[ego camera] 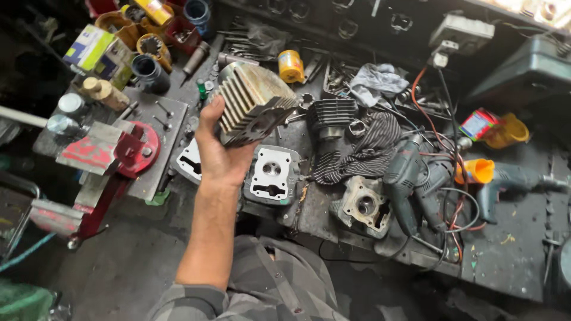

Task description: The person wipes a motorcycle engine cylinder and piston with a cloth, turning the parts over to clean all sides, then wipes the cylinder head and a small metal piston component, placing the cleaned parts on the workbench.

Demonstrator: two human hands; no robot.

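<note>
Dark, oil-stained surface (pixel 517 261) spanning the frame from upper left to lower right, crowded with engine parts and tools. Red bench vise (pixel 113 157) at left centre, its jaws flaking paint. One arm rises from the lower centre of the frame; which of the person's arms it is cannot be told with certainty, though the thumb position suggests the left hand (pixel 221 156). Its grip is clamped on a finned engine cylinder (pixel 253 104), pale and worn, held tilted above the surface at upper centre, thumb along the fin side and fingers beneath. The other hand is out of view. Electric drill (pixel 407 178) at right centre, lying among red and black cables. Striped cloth (pixel 363 151) draped just left of the drill. Dark finned cylinder (pixel 331 116) resting on the surface behind the cloth. Cylinder head with white gasket (pixel 270 175) just below the held part. Bare cylinder head (pixel 363 205) at lower centre. Orange funnel (pixel 476 170) at right. Yellow can (pixel 290 65) at upper centre.
</note>
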